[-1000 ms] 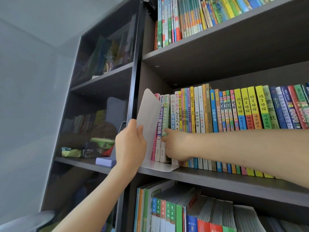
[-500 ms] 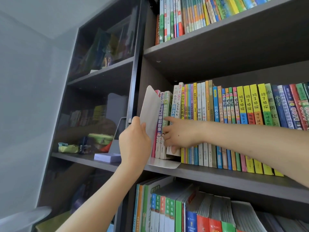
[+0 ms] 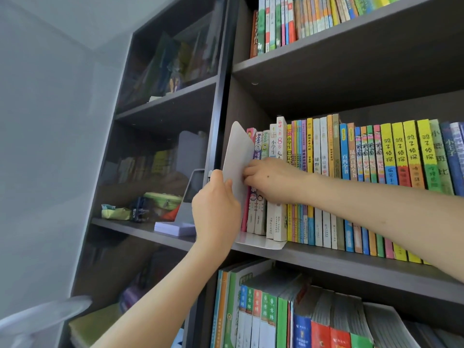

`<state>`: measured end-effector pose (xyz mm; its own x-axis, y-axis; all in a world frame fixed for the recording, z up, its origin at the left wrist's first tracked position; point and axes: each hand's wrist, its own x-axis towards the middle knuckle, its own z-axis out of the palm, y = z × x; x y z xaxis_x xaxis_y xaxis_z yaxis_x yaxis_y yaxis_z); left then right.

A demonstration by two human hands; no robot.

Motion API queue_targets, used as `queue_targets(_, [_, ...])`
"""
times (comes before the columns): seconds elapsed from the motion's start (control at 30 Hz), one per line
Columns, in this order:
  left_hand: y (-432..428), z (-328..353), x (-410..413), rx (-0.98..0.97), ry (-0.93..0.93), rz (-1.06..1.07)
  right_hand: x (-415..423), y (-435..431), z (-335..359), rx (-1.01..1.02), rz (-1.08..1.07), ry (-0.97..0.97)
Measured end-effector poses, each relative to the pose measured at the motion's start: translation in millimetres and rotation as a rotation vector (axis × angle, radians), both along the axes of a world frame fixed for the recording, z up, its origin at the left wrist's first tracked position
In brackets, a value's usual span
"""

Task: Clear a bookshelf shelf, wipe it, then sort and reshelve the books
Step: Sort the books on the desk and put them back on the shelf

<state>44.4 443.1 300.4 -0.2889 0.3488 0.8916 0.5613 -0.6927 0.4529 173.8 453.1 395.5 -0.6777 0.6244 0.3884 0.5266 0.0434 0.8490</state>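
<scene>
In the compartment to my left lay a purple note pad (image 3: 175, 228). Just right of it my left hand (image 3: 216, 209) gripped the white bookend (image 3: 237, 151) by its near edge, thumb flat on the upright plate, fingers hidden behind it. The bookend stood at the left end of the shelf (image 3: 326, 258), its foot under the leftmost books (image 3: 261, 222). My right hand (image 3: 272, 179) lay across their spines, against the plate, fingers curled. Their tips were hidden, so I could not tell whether they held anything. The row of books (image 3: 376, 172) ran on upright rightward.
</scene>
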Motion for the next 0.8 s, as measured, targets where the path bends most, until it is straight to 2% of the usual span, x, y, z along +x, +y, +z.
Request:
queue_targets(0.17, [-0.9, -1.2, 0.7, -0.052, -0.011, 0.016, -2.6, -1.1, 16.7, 0.195, -0.011, 0.247])
queue_targets(0.33, [-1.6, -1.8, 1.1, -0.074, -0.012, 0.043, -12.0, -0.9, 36.9, 0.222, -0.134, 0.209])
queue_targets(0.6, [-3.9, -1.4, 1.3, -0.083, -0.013, 0.017, -21.9, 18.4, 80.1, 0.115, -0.480, 0.307])
queue_targets(0.8, [-3.4, -0.7, 1.5, -0.099, -0.025, 0.001, -16.3, 16.0, 93.7, 0.131, -0.453, 0.237])
